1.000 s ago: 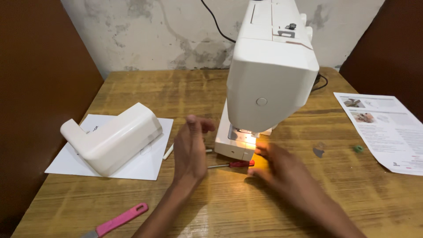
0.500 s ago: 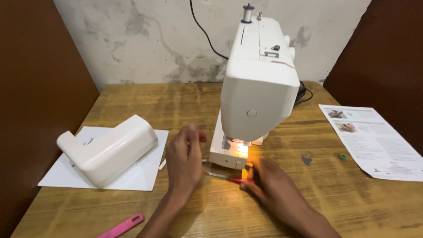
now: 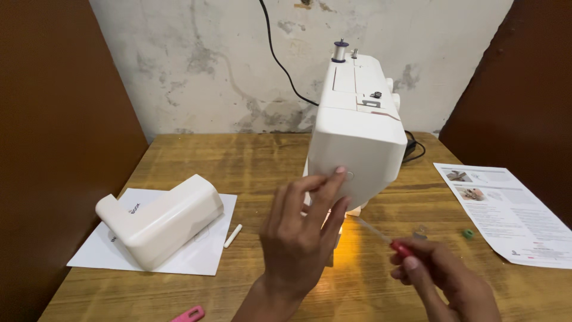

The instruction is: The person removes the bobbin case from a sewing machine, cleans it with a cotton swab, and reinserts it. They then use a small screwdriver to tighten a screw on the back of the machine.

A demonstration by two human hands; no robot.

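A white sewing machine (image 3: 356, 119) stands end-on at the middle of the wooden table (image 3: 256, 161), its lamp glowing yellow underneath. My left hand (image 3: 301, 238) is raised in front of it, fingers spread, with the fingertips touching the machine's near end face. My right hand (image 3: 441, 280) is lower right and grips a small screwdriver (image 3: 387, 238) with a red handle, its thin shaft pointing up-left toward the machine's base.
A detached white machine cover (image 3: 158, 220) lies on a white sheet (image 3: 95, 253) at the left, with a small white stick (image 3: 232, 235) beside it. A printed leaflet (image 3: 506, 211) lies at right, near a small green piece (image 3: 468, 234). A pink tool (image 3: 189, 313) sits at the front edge. Black cable (image 3: 280, 59) hangs on the wall.
The view has tilted up. My left hand rose from the table to the machine's end face. My right hand lifted the red-handled screwdriver off the table and drew back to the right.
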